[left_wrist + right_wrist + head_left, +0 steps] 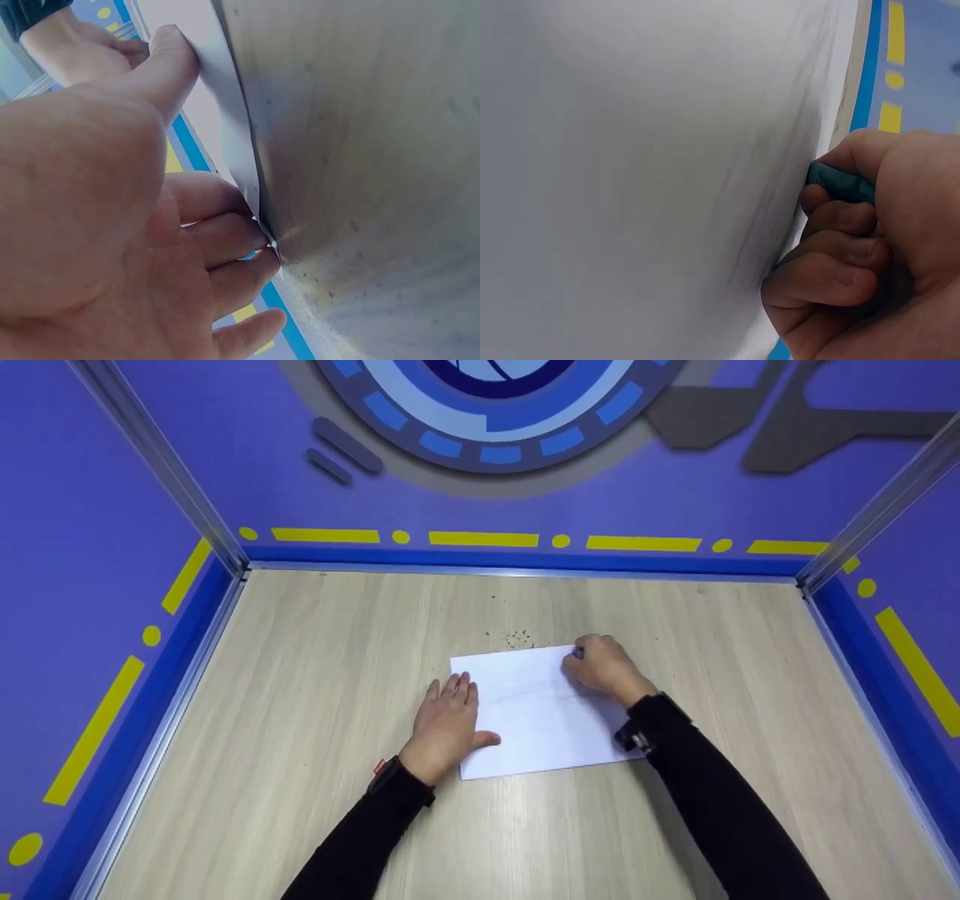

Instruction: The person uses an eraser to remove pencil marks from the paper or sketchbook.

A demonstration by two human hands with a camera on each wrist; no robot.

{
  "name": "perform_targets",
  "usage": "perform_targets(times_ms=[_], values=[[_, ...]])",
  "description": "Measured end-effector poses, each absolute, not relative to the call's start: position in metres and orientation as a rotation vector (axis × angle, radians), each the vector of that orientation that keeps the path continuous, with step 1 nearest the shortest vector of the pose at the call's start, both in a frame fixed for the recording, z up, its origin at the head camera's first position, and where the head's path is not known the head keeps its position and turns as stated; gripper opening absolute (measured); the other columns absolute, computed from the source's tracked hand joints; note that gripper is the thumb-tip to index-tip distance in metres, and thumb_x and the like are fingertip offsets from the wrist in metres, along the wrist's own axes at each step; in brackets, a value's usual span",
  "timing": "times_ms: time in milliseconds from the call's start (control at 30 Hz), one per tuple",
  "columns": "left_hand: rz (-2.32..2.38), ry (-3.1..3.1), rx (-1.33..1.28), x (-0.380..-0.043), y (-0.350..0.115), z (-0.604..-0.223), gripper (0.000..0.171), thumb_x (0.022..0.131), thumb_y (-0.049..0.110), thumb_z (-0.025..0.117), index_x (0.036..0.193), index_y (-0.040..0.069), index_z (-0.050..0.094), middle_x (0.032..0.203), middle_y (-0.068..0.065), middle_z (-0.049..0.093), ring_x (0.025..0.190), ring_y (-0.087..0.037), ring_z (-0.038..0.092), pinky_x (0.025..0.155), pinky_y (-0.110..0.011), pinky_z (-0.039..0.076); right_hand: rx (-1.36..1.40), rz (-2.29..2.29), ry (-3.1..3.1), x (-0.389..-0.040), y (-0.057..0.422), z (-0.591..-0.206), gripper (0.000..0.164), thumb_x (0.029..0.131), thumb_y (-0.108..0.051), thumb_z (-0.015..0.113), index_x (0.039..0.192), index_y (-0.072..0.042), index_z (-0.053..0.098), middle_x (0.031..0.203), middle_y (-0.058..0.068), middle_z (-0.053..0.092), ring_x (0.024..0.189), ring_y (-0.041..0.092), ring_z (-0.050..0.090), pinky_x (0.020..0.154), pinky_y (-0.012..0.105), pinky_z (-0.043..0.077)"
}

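A white sheet of paper (536,735) lies on the wooden table, with faint grey smudges and lines across it. My left hand (444,727) rests on the sheet's left edge, fingers extended and thumb spread toward the lower part. Near the top right corner, my right hand (604,666) grips a small dark teal piece that looks like an eraser (844,184) between thumb and curled fingers. In the right wrist view the eraser's tip is at the paper; most of its body is hidden in the hand.
Dark crumbs (517,639) are scattered on the table (337,697) just beyond the sheet's top edge. Blue panels (480,510) with yellow marks stand behind and on both sides, with metal rails along their bottom edges.
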State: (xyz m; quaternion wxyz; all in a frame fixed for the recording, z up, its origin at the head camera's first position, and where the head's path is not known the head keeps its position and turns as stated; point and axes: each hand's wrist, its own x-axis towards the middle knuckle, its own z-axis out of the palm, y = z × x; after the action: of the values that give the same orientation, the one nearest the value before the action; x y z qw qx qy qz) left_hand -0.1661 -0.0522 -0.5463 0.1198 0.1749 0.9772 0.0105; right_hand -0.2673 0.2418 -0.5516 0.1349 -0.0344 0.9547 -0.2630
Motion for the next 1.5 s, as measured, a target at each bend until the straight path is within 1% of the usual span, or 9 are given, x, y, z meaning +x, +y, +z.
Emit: perform_targets(times_ms=[67, 167, 233, 333, 500, 733, 900, 1200, 1500], values=[[0.034, 2.855, 0.512, -0.166, -0.052, -0.546, 0.107, 0.097, 0.076, 0.065, 0.168, 0.0, 0.043, 0.178, -0.019, 0.039, 0.169, -0.034, 0.034, 0.14, -0.055, 0.027, -0.072, -0.757, 2.784, -0.265, 0.261, -0.551, 0.038, 0.101, -0.025, 0.059, 0.118, 0.006, 0.072, 0.123, 0.03, 0.072, 0.113, 0.042, 0.066, 0.107, 0.059, 0.057], [0.042, 2.86, 0.517, -0.166, -0.051, -0.546, 0.107, 0.097, 0.076, 0.065, 0.168, 0.0, 0.043, 0.178, -0.019, 0.038, 0.169, -0.034, 0.034, 0.14, -0.055, 0.028, -0.06, -0.743, 2.828, -0.262, 0.287, -0.549, 0.028, 0.1, -0.024, 0.06, 0.098, 0.002, 0.07, 0.101, 0.023, 0.069, 0.096, 0.037, 0.064, 0.086, 0.049, 0.058], [0.041, 2.859, 0.519, -0.166, -0.051, -0.546, 0.107, 0.097, 0.077, 0.065, 0.168, 0.0, 0.042, 0.179, -0.019, 0.037, 0.169, -0.034, 0.034, 0.14, -0.055, 0.027, -0.057, -0.733, 2.855, -0.261, 0.298, -0.55, 0.024, 0.098, -0.022, 0.06, 0.083, -0.004, 0.06, 0.086, 0.015, 0.059, 0.083, 0.032, 0.057, 0.07, 0.041, 0.047], [0.039, 2.847, 0.514, -0.167, -0.052, -0.547, 0.108, 0.097, 0.077, 0.065, 0.169, 0.0, 0.041, 0.18, -0.019, 0.036, 0.17, -0.034, 0.033, 0.14, -0.055, 0.026, -0.048, -0.716, 2.874, -0.258, 0.303, -0.551, 0.027, 0.098, -0.022, 0.059, 0.076, -0.011, 0.047, 0.08, 0.008, 0.05, 0.076, 0.028, 0.051, 0.064, 0.035, 0.037], [0.057, 2.838, 0.503, -0.167, -0.052, -0.547, 0.109, 0.096, 0.076, 0.067, 0.169, -0.001, 0.041, 0.179, -0.02, 0.036, 0.17, -0.034, 0.033, 0.14, -0.056, 0.026, -0.012, -0.663, 2.881, -0.256, 0.298, -0.551, 0.028, 0.1, -0.023, 0.057, 0.078, -0.01, 0.046, 0.083, 0.01, 0.05, 0.08, 0.03, 0.053, 0.067, 0.037, 0.037], [0.034, 2.834, 0.496, -0.168, -0.054, -0.548, 0.109, 0.097, 0.077, 0.065, 0.17, 0.0, 0.039, 0.18, -0.019, 0.034, 0.17, -0.034, 0.031, 0.14, -0.056, 0.025, -0.041, -0.719, 2.844, -0.251, 0.273, -0.55, 0.027, 0.103, -0.025, 0.057, 0.095, 0.0, 0.065, 0.093, 0.016, 0.061, 0.087, 0.032, 0.06, 0.072, 0.038, 0.044], [0.045, 2.831, 0.493, -0.167, -0.053, -0.546, 0.109, 0.096, 0.076, 0.066, 0.17, 0.0, 0.039, 0.18, -0.02, 0.034, 0.17, -0.035, 0.031, 0.141, -0.055, 0.024, -0.151, -0.749, 2.814, -0.251, 0.232, -0.548, 0.027, 0.104, -0.028, 0.059, 0.087, -0.007, 0.062, 0.088, 0.012, 0.062, 0.084, 0.029, 0.061, 0.072, 0.038, 0.048], [0.038, 2.857, 0.505, -0.165, -0.05, -0.545, 0.107, 0.096, 0.076, 0.066, 0.168, -0.001, 0.043, 0.178, -0.02, 0.039, 0.169, -0.034, 0.036, 0.14, -0.055, 0.027, -0.278, -0.649, 2.822, -0.261, 0.168, -0.543, 0.026, 0.1, -0.027, 0.063, 0.082, -0.008, 0.065, 0.096, 0.016, 0.073, 0.091, 0.033, 0.066, 0.089, 0.052, 0.059], [0.065, 2.853, 0.498, -0.165, -0.052, -0.546, 0.107, 0.096, 0.075, 0.068, 0.167, -0.001, 0.044, 0.178, -0.02, 0.039, 0.169, -0.034, 0.035, 0.139, -0.056, 0.028, -0.172, -0.699, 2.788, -0.261, 0.206, -0.547, 0.023, 0.097, -0.025, 0.065, 0.094, -0.003, 0.071, 0.1, 0.017, 0.072, 0.094, 0.034, 0.066, 0.088, 0.05, 0.058]])
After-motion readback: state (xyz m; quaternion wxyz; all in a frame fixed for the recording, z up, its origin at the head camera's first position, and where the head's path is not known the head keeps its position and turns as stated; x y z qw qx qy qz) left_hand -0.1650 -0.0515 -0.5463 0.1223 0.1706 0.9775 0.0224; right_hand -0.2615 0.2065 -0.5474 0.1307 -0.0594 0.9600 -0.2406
